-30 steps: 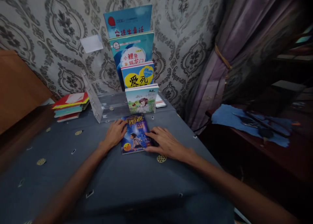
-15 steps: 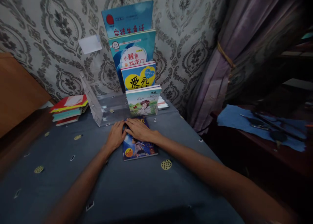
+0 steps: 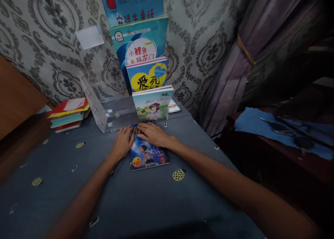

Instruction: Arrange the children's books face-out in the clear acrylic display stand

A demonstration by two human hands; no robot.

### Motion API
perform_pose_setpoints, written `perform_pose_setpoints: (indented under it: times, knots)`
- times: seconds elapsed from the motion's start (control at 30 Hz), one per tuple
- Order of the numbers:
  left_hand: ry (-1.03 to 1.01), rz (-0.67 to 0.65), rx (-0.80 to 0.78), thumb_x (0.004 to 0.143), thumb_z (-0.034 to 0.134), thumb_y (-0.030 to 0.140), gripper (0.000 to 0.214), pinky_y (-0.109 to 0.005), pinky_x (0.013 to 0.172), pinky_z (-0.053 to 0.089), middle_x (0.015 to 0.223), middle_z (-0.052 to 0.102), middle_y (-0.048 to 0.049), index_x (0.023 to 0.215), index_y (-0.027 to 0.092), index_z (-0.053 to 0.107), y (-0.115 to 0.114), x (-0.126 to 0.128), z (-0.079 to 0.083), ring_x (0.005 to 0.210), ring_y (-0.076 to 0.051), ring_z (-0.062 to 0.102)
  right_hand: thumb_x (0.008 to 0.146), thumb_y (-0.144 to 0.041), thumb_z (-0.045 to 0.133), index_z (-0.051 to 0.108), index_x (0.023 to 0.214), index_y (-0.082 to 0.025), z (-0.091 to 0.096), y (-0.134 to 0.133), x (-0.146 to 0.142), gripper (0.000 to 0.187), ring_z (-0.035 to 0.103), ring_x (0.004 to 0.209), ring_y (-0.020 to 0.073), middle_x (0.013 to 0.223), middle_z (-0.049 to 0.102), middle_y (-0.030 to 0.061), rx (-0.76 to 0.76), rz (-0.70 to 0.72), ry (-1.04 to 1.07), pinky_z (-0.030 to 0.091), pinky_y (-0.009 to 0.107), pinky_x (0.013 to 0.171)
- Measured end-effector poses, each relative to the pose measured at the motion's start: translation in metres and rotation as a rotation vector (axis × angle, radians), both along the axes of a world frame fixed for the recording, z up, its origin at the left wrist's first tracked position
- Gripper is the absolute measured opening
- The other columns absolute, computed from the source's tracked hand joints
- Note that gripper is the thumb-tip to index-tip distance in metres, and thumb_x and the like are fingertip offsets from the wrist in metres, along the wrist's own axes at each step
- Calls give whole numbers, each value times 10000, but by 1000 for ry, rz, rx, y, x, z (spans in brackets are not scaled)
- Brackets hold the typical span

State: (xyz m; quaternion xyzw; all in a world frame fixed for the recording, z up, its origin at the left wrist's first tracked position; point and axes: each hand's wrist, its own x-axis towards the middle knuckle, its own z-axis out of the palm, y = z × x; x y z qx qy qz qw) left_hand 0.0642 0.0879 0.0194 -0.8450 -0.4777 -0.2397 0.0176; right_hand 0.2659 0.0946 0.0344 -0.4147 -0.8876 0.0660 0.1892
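Observation:
A dark blue book (image 3: 146,155) with a running figure on its cover lies flat on the cloth, in front of a clear stand (image 3: 96,110). My left hand (image 3: 123,141) rests at the book's upper left edge, fingers stretched forward. Across the upper right of the cover, my right hand (image 3: 154,134) lies flat with its fingers extended, hiding part of the title. Directly behind stands a green book (image 3: 151,110), upright in the stand's lowest tier. Behind it rise a yellow and blue book (image 3: 147,78), a teal book (image 3: 141,47) and a blue book (image 3: 133,5).
Several stacked books (image 3: 69,112) sit left of the stand. A white card (image 3: 89,37) is at the stand's upper left. Patterned wall and a tied curtain (image 3: 232,75) border the back. A blue cloth (image 3: 261,127) lies on a dark surface to the right.
My right hand has shifted slightly right and away from my left, uncovering more of the dark blue cover. The camera has tilted down and closer.

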Motion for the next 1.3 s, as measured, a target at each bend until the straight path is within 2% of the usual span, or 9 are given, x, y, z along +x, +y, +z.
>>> perform_pose_setpoints:
  times: [0.23,0.43,0.57,0.67,0.77,0.9,1.07,1.3]
  knots:
    - [-3,7,-5,989,410,253,301,-492,1080,447,1314,650,-134,1195,174,614,-1,-1,-2,1197,-281,591,1035,-282,438,612,1363,-141,-11,2,37,397,531,1366,262,1425,609,151,11,-61,77,386,487,1173]
    - [-8,15,-8,992,402,266,338,-496,1081,449,1306,653,-121,1247,191,611,0,-3,-6,1219,-279,577,989,-218,483,676,1286,-179,-21,14,53,356,583,1315,251,1369,658,122,-67,-20,322,453,480,1120]
    - [87,23,13,988,418,266,343,-509,1084,446,1314,655,-133,1241,176,632,-2,-2,3,1269,-301,548,951,-145,506,734,1173,-181,-24,27,56,320,651,1226,230,1279,716,104,-186,-26,534,495,443,1073]
    - [181,-30,-28,969,424,206,355,-524,1086,442,1311,661,-147,1238,167,652,-4,6,14,1255,-312,572,934,-134,536,748,1133,-154,-26,29,57,291,663,1207,226,1257,726,114,-206,-46,606,492,416,1073]
    - [157,-182,-114,975,427,210,376,-475,1104,448,1343,649,-124,1286,186,637,-8,22,23,1243,-269,598,915,-133,563,761,1102,-142,-27,27,56,272,667,1198,231,1251,727,123,-179,-65,633,497,406,1063]
    - [149,-361,-179,1004,457,337,402,-472,1155,389,1442,589,-111,1356,202,597,-19,50,24,1351,-254,525,904,-118,556,772,1071,-170,-28,24,57,279,680,1167,216,1213,746,95,-161,-97,650,508,399,1046]
    - [207,-349,-175,1022,431,357,426,-526,1181,303,1496,542,-124,1390,197,573,-28,65,20,1405,-266,466,888,-100,549,775,1060,-190,-29,25,58,298,681,1155,210,1209,748,77,-146,-99,647,515,402,1036]
    - [216,-328,-170,1015,448,343,414,-518,1177,308,1472,566,-109,1375,198,591,-28,68,19,1397,-267,466,882,-119,557,774,1068,-167,-27,20,57,289,657,1196,233,1251,724,104,-96,-64,567,498,410,1050]
